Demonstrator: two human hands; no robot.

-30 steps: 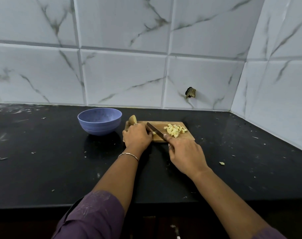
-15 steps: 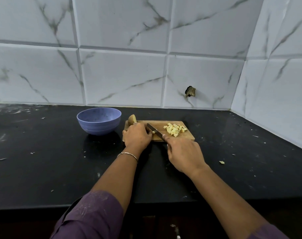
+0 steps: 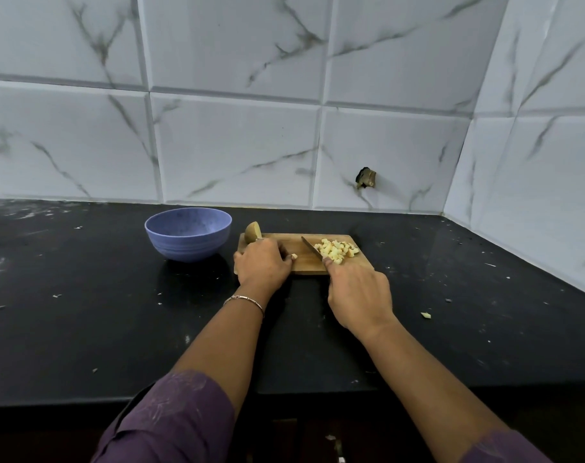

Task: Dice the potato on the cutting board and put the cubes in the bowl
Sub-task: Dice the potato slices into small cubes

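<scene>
On the cutting board (image 3: 306, 267), right hand (image 3: 359, 290) fingers clamp the knife (image 3: 310, 247) — blade angled away-left.

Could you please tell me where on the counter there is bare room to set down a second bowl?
The black counter is bare left of the blue bowl and right of the cutting board, apart from crumbs. The board is crowded: cubes, knife, potato piece and both hands.
</scene>
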